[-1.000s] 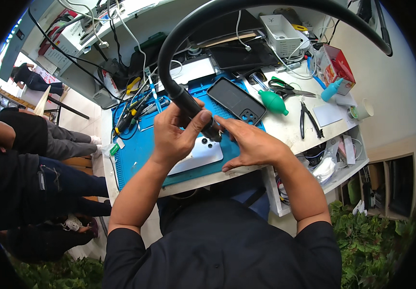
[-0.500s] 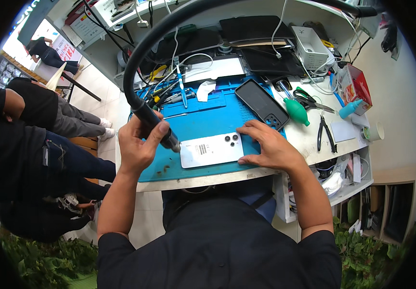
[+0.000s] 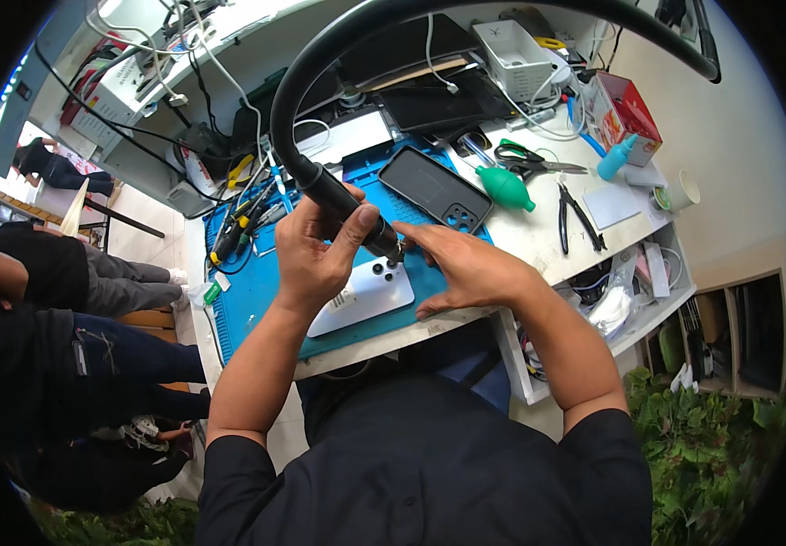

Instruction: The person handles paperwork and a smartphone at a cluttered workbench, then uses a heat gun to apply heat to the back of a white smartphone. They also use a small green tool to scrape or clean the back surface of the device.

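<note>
A white smartphone [image 3: 376, 300] lies back up on the blue work mat [image 3: 258, 320], its dark camera lenses near its right end. My left hand [image 3: 318, 255] is closed round the black handle of a hot air gun [image 3: 338, 200], which hangs from a thick black hose. Its metal nozzle points down just above the phone's camera end. Past the phone's right edge is my right hand [image 3: 475, 266], thumb and fingers apart and holding nothing. I cannot tell whether its fingertips touch the phone. Part of the phone's far left side is hidden by my left hand.
Behind lies a black phone case [image 3: 436, 189]. To its right are a green air blower [image 3: 506, 188], scissors [image 3: 529, 162], black pliers [image 3: 577, 218] and a blue bottle [image 3: 617, 156]. Screwdrivers [image 3: 233, 232] crowd the mat's left. A drawer [image 3: 652, 305] stands open at right. People stand at left.
The hot air gun has moved from the phone's left end to its camera end. My right hand has shifted to the phone's upper right. The whole view has turned somewhat.
</note>
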`<state>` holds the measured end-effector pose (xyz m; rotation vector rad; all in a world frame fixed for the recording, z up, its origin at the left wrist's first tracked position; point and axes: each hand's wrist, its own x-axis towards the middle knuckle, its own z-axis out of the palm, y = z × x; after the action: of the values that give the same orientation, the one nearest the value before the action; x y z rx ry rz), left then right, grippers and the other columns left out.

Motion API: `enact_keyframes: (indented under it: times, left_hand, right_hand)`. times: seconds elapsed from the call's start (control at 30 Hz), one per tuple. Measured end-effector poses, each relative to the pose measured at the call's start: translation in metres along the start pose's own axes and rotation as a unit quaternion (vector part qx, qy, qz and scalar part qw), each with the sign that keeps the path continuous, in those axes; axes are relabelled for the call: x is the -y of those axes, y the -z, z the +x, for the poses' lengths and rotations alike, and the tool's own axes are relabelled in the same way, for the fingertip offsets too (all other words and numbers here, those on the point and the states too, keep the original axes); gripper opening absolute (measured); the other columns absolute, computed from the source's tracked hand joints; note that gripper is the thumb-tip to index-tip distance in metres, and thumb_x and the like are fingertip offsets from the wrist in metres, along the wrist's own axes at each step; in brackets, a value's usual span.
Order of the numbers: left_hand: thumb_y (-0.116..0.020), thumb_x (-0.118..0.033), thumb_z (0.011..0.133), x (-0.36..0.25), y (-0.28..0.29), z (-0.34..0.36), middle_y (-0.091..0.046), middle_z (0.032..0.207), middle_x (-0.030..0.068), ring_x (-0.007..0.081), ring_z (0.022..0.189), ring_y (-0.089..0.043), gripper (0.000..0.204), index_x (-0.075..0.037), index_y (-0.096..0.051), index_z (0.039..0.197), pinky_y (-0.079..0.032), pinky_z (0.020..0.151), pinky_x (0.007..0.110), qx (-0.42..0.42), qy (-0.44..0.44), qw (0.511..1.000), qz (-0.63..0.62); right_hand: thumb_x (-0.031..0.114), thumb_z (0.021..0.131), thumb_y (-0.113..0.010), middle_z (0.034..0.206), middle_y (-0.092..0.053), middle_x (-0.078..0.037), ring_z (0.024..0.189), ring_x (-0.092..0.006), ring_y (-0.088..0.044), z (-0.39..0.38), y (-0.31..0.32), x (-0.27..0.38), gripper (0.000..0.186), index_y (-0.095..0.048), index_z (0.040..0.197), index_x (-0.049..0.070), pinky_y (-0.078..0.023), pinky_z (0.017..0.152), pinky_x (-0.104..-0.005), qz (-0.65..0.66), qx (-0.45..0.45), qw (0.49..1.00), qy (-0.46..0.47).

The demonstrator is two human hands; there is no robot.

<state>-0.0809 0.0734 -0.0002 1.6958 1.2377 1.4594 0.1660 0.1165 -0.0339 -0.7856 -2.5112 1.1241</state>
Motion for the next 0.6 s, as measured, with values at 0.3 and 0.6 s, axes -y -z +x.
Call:
enact_keyframes:
  times: [0.3, 0.6]
  left_hand:
    - [-0.079, -0.022, 0.104, -0.018, 0.02, -0.04, -0.077, 0.101, 0.0106, 0.0132, 0.09, -0.071, 0.03, 0.001, -0.068, 0.119, -0.058, 0.082, 0.028, 0.063, 0.026, 0.997, -0.023]
    - [-0.082, -0.024, 0.102, -0.02, 0.11, -0.071, -0.075, 0.095, 0.0073, 0.0114, 0.086, -0.07, 0.03, 0.001, -0.07, 0.115, -0.056, 0.08, 0.027, -0.032, 0.058, 0.994, 0.086]
  right_hand:
    - [0.035, 0.082, -0.095, 0.144, -0.062, -0.018, 0.131, -0.0382, -0.063, 0.0, -0.007, -0.004, 0.078, -0.065, 0.15, 0.01, -0.055, 0.107, -0.0445, -0.038, -0.014, 0.999, 0.011]
    - [0.032, 0.082, -0.094, 0.135, -0.066, -0.015, 0.123, -0.0362, -0.068, 0.002, -0.006, 0.007, 0.067, -0.072, 0.14, 0.007, -0.057, 0.103, -0.0436, -0.037, -0.031, 0.999, -0.014]
